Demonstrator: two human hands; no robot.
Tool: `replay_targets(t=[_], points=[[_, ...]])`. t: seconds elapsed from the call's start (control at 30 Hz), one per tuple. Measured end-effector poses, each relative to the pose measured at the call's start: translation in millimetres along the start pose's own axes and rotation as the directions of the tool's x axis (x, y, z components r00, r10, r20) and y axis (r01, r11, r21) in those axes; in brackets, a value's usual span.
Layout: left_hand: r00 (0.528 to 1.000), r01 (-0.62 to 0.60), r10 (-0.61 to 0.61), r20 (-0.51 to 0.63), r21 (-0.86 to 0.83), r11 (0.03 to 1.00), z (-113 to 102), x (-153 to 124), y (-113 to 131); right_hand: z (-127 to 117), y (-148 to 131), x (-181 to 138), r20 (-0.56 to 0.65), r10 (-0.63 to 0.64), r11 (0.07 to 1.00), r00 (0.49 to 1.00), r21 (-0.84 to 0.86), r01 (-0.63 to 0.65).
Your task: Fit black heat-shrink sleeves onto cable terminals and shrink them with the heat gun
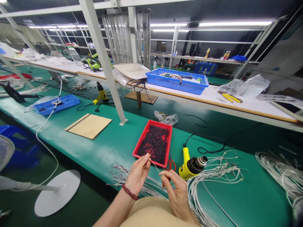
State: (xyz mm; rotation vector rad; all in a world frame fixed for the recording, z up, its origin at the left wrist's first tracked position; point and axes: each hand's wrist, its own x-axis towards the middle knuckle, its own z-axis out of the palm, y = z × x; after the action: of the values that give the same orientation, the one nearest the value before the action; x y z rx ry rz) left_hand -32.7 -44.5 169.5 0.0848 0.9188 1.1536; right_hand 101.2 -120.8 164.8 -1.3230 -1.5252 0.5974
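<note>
Chinese characters mark the beige sheet (130, 71) on the shelf, too small to read surely. The left hand (138, 174) pinches one end of a thin white cable (155, 166) between thumb and fingertips, before the red tray's near edge; the right hand (174, 186) grips it further along, fingers curled. Around them, left to right: a brown board (88, 126), a white post (101, 63) rising before the shelf, the red tray (141, 138) of black tubing pieces (153, 138), red-handled pliers (172, 164), a yellow heat gun (186, 168), coiled white cables (195, 195).
</note>
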Motion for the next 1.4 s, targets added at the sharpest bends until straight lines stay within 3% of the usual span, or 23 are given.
replay_targets(t=[0.27,0.83,1.4], points=[[1.000,0.001,-0.001,-0.006,-0.002,1.000,1.2,-0.6,1.2,-0.5,-0.2,1.2,0.002,-0.027,0.999,1.000,-0.027,0.027],[1.000,-0.018,0.018,0.004,0.058,0.998,-2.1,1.3,0.5,0.1,-0.9,1.6,0.022,0.038,0.999,0.999,-0.011,-0.038],[0.932,-0.359,0.354,0.079,0.329,0.873,-2.4,-0.7,3.0,1.5,-3.0,3.1,0.067,0.074,0.996,0.995,-0.048,-0.071]])
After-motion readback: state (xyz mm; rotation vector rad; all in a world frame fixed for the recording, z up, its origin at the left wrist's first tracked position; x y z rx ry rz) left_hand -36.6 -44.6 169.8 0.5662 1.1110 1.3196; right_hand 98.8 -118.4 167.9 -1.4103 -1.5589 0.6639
